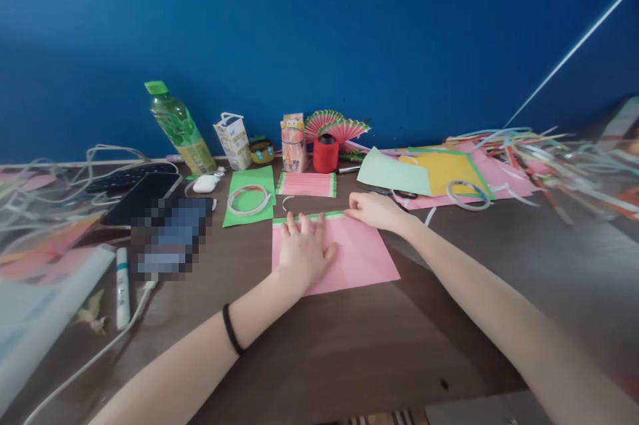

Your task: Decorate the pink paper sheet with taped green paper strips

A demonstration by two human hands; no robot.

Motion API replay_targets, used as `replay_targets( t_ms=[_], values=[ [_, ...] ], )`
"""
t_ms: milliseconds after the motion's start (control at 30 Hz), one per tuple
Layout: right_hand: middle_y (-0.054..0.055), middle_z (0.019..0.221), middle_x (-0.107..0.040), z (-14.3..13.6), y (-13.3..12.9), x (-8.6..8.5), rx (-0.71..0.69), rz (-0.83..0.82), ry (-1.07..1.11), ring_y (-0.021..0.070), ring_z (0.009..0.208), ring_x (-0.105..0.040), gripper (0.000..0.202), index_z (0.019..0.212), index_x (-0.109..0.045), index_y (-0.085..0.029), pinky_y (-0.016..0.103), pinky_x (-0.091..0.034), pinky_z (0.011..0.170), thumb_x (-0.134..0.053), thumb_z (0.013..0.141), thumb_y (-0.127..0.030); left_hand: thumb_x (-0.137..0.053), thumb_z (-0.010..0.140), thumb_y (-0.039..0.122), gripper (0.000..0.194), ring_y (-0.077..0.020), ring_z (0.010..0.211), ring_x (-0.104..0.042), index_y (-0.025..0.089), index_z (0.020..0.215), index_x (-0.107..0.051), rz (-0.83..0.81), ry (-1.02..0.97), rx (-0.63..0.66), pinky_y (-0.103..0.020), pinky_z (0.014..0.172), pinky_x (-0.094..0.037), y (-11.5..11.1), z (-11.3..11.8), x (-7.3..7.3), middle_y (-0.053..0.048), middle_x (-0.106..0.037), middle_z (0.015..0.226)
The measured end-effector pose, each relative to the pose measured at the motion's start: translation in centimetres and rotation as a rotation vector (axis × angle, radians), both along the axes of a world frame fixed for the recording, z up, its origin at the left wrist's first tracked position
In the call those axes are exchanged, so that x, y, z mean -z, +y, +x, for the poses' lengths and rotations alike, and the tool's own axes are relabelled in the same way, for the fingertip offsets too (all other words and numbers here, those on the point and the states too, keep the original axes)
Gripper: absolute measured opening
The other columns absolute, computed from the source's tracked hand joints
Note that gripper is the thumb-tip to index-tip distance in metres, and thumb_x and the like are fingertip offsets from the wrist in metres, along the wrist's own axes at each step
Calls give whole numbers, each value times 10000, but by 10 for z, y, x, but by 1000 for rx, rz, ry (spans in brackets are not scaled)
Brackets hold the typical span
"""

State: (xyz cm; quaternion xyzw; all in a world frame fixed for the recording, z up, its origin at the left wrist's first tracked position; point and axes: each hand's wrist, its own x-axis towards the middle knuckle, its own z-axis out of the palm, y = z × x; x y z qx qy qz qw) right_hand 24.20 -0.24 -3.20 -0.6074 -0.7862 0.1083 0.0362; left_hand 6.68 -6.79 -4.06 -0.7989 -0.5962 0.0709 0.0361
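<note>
A sheet of pink paper [357, 255] lies flat on the table, with a narrow green strip [335, 214] along its far edge. My left hand [303, 255] rests on the sheet's left part, fingers spread and fingertips on the green strip. At the far right corner, my right hand [372, 210] has its fingers curled together, with thumb and fingertips at the strip's end. Just beyond the sheet is a pleated pink paper [307, 184] with green ends. A small white strip [288, 202] lies between the two papers.
Left are a green sheet [248, 176] with a tape roll, a phone [174, 235], a marker [122, 288] and a bottle [180, 128]. Behind stand cartons [233, 142], red thread [325, 154] and paper fans [344, 126]. Coloured sheets [439, 172] and thin strips [539, 152] lie right.
</note>
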Motion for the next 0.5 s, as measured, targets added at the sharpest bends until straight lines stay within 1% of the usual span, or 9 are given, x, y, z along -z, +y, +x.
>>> replay_targets(
  t_ms=[100, 233, 333, 433, 500],
  values=[
    [35, 750, -642, -5, -2, 2, 14, 32, -47, 165, 672, -563, 243, 822, -557, -215, 232, -259, 514, -445, 832, -430, -271, 856, 525, 663, -448, 1278, -234, 153, 1405, -240, 13, -22, -6, -502, 979, -259, 1, 0, 0, -217, -359, 1372],
    [32, 752, -643, -8, -4, 3, 28, 67, -68, 176, 685, -574, 228, 803, -541, -214, 235, -246, 508, -452, 832, -422, -266, 855, 533, 669, -444, 1294, -196, 165, 1411, -217, 0, -29, -19, -507, 997, -231, 2, -1, 2, -192, -294, 1423],
    [24, 740, -645, -11, -6, 6, 16, 136, -49, 177, 679, -578, 193, 850, -529, -212, 241, -250, 519, -457, 838, -390, -258, 853, 542, 679, -445, 1302, -167, 168, 1416, -198, -5, -35, -28, -515, 1005, -216, 4, -2, 5, -170, -249, 1451],
    [22, 774, -640, -17, -8, 11, -64, 226, 27, 170, 702, -578, 153, 907, -516, -204, 244, -276, 551, -456, 847, -332, -260, 849, 556, 693, -445, 1302, -164, 154, 1412, -217, 6, -52, -23, -521, 1003, -220, 4, -3, 6, -164, -246, 1454],
    [32, 823, -630, -20, -9, 15, -136, 250, 85, 170, 750, -574, 149, 927, -515, -198, 245, -301, 580, -458, 849, -311, -267, 851, 551, 675, -442, 1291, -205, 161, 1402, -255, 16, -75, -3, -537, 975, -260, 6, -5, 1, -165, -286, 1436]
  ],
)
